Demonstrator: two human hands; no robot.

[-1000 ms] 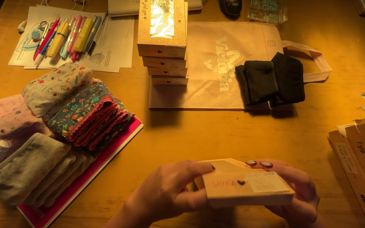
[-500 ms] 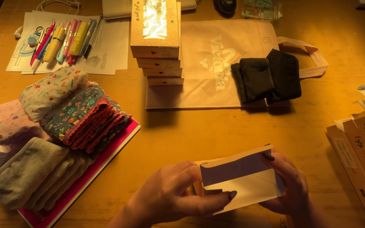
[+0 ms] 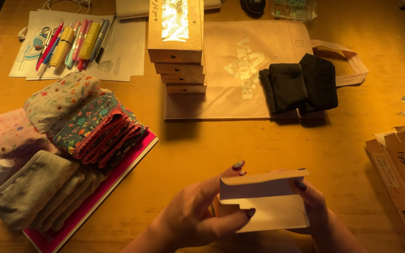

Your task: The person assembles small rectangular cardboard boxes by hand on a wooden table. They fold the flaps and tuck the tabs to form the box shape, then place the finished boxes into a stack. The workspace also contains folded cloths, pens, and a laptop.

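Observation:
Both of my hands hold a small cardboard box [image 3: 266, 201] low in the middle of the view, above the wooden table [image 3: 221, 140]. Its pale underside faces me and an end flap stands open along the top. My left hand [image 3: 198, 215] grips the box's left end, thumb across its front. My right hand [image 3: 312, 206] supports the right end from behind, a fingertip on the top flap.
A stack of windowed cardboard boxes [image 3: 176, 44] stands on a flat beige tote bag [image 3: 240, 75] with folded black cloth [image 3: 301, 84]. Folded patterned fabrics [image 3: 76, 122] lie on a pink book at left. Pens [image 3: 73, 42] rest on papers. Flat boxes [image 3: 404, 159] pile at right.
The box has been turned over in my hands, from its printed tan face to its pale underside, and its top flap has come open. Both hands stayed low at the centre.

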